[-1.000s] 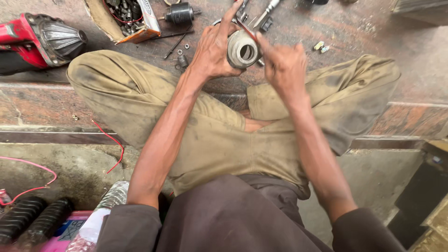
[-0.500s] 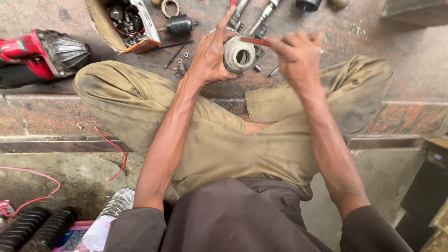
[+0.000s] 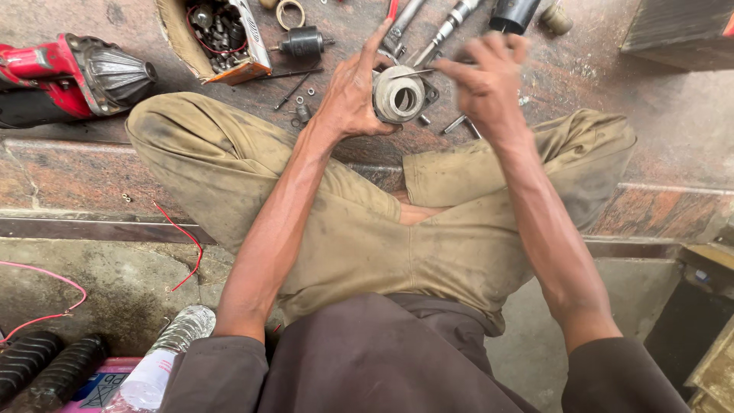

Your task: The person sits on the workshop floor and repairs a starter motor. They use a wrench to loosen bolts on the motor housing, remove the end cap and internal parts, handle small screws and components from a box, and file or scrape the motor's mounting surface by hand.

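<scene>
Head view, near to far: crossed legs [image 3: 382, 229], then left hand [image 3: 352, 92] wrapped round a round metal part [image 3: 399, 93], above the knees. Right hand [image 3: 485, 84] is blurry, fingers pinched at its rim w/ maybe a thin tool. Fitting step, I think; next needs steady aim. Tools [image 3: 428, 23] beyond.

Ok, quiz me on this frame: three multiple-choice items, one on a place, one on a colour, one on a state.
1. Where does the red power tool lie?
A. far left on the floor
B. on the person's lap
C. inside the cardboard box

2. What colour are the trousers?
A. blue
B. khaki
C. white

3. How is the round metal housing held?
A. lying loose on the floor
B. gripped in the left hand
C. clamped in a vise

Answers:
1 A, it sits at the upper left edge, beside the cardboard box.
2 B, both crossed legs are dusty khaki.
3 B, the left hand wraps it while the blurred right hand works at its top.
</scene>
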### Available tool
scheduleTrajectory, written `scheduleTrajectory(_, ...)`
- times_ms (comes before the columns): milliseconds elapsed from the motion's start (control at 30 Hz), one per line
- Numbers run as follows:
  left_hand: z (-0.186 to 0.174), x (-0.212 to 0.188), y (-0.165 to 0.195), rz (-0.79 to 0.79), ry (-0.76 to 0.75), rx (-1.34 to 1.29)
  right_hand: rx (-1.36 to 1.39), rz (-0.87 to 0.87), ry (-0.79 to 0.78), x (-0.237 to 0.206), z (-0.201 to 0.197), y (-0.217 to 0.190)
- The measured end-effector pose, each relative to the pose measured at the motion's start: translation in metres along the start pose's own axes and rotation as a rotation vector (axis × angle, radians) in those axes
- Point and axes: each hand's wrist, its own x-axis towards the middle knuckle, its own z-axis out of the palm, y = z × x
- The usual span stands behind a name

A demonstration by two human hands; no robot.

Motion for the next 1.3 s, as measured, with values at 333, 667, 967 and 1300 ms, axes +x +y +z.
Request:
scheduleTrajectory(333,0.002,-0.001,-0.003,-0.007,-0.002,-0.003,0.079,0.053,0.035,0.0,0.008,-0.003)
scheduleTrajectory(667,0.009,0.024,0.006,-0.524,-0.057,-0.581,-0.095,0.123,-0.002,-0.059,0.013,-0.012)
scheduleTrajectory(967,0.003,0.009,0.031,-0.106,0.058,0.317,0.087,0.42,0.142,-0.039,0.036,-0.06)
scheduleTrajectory(1300,-0.003,-0.003,0.027,-0.168,0.258,0.328,0.407,0.764,0.344,-0.02,-0.007,-0.069)
